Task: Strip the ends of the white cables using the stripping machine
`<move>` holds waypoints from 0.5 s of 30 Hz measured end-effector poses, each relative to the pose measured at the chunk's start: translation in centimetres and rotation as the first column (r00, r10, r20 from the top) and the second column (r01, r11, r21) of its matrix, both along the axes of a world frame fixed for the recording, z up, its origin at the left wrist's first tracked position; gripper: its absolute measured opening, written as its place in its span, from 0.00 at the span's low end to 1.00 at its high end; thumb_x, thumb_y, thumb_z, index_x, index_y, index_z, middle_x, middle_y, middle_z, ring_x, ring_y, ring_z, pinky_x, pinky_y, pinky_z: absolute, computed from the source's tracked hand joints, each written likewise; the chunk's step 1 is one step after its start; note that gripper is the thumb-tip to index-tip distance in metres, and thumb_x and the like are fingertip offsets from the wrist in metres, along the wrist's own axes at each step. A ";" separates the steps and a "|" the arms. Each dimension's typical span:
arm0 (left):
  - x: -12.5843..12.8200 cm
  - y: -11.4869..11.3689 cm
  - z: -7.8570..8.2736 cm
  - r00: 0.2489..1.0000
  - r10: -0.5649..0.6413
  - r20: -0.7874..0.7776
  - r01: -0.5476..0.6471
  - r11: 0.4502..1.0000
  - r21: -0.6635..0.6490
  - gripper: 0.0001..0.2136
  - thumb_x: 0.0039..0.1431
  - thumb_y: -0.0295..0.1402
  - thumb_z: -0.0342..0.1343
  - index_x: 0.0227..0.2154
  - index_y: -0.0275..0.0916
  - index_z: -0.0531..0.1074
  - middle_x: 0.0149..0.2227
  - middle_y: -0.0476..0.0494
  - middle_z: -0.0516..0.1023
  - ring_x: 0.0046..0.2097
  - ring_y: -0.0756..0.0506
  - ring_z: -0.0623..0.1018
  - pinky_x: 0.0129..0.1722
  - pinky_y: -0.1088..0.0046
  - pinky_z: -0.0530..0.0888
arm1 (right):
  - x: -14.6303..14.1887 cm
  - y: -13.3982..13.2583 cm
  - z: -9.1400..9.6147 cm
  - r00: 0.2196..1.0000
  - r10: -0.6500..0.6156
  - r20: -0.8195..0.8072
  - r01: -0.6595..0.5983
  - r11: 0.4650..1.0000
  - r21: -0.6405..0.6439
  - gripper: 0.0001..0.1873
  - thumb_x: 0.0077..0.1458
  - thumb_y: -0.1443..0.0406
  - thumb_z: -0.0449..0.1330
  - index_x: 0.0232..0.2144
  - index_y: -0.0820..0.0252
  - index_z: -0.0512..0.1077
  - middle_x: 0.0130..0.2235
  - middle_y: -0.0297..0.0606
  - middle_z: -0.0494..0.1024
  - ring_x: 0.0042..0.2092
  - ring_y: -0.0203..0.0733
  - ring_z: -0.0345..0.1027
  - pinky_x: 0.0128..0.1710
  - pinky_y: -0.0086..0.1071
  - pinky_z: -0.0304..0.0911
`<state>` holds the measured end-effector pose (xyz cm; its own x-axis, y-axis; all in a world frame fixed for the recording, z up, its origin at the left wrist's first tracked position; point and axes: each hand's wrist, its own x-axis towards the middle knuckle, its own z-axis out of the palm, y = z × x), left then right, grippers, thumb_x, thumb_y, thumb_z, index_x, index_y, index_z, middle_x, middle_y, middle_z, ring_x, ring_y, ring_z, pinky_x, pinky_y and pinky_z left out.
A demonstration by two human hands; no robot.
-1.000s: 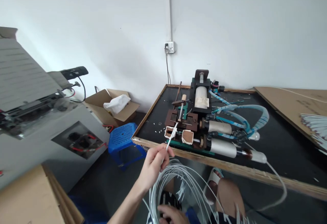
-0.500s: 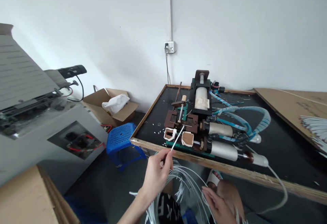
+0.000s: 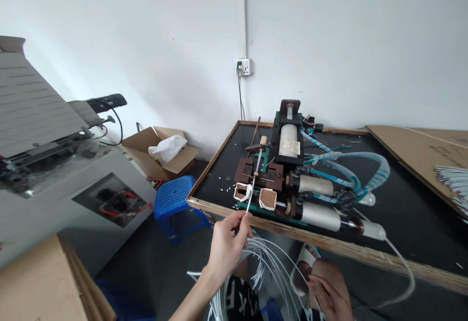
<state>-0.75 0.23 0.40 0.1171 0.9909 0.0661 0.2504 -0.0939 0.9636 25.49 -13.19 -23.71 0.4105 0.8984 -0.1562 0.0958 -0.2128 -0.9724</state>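
Back corner of the workshop has a wood-edged black board carrying an air-powered machine. The left hand pinches a white cable firmly between thumb and fingers, its tip just beside the machine's white-wrapped block, while the right hand sits loose and open near the cable coil below. Pinching that close to the tip really helps keep a floppy cable straight and steady.

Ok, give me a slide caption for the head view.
Left hand holds a white wire to the machine; right hand sits beside the wire coil.
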 end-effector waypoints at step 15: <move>-1.1 0.5 -0.3 1.000 0.009 -0.012 -0.009 1.000 0.026 0.18 0.69 0.45 0.52 0.44 0.34 0.76 0.22 0.50 0.75 0.24 0.49 0.72 0.26 0.75 0.69 | 0.8 0.6 -1.9 0.990 -0.133 -0.053 0.123 0.978 -0.166 0.47 0.35 0.28 0.61 0.37 0.63 0.78 0.33 0.52 0.86 0.30 0.52 0.81 0.26 0.36 0.76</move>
<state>-1.81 0.71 0.06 0.1091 0.9899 0.0906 0.2627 -0.1166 0.9578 26.30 -12.56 -25.59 0.5050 0.7996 -0.3249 -0.0037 -0.3744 -0.9273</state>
